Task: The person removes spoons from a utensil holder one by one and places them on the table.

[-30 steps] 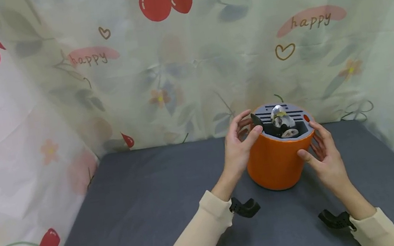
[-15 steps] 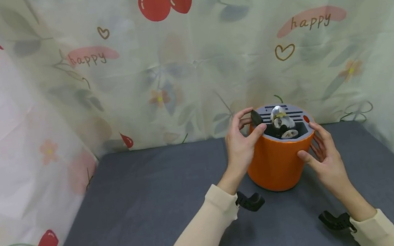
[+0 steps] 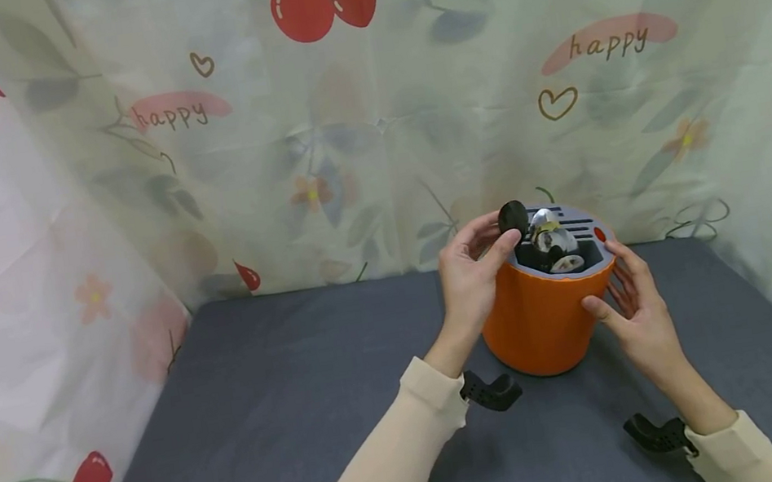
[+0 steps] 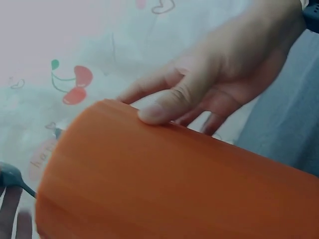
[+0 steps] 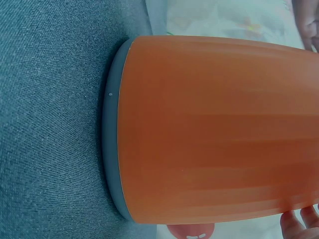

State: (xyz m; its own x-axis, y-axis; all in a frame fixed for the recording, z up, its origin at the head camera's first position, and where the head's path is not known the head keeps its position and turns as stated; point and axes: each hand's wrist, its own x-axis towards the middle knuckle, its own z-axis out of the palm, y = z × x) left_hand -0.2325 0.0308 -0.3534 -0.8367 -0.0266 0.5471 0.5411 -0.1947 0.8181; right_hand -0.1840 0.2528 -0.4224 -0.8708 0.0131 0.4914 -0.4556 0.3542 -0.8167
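An orange utensil holder (image 3: 542, 326) with a grey slotted top (image 3: 587, 225) stands upright at the right of the table. My left hand (image 3: 468, 271) pinches the bowl of a black spoon (image 3: 513, 216) over the holder's left rim. In the left wrist view, the spoon's thin neck runs down toward the holder, where its handle is hidden. My right hand (image 3: 636, 313) grips the holder's right side near the top, thumb in front and fingers behind. Shiny metal utensil heads (image 3: 556, 242) and a dark piece stick out of the front opening.
A dark grey cloth covers the table (image 3: 320, 407). Behind it hangs a curtain (image 3: 373, 152) printed with cherries and flowers, close to the holder's back. Black wrist straps (image 3: 492, 391) sit on both forearms.
My left fingers have raised the black spoon a little and moved it right, turning its bowl more face-on. My right hand stays on the holder.
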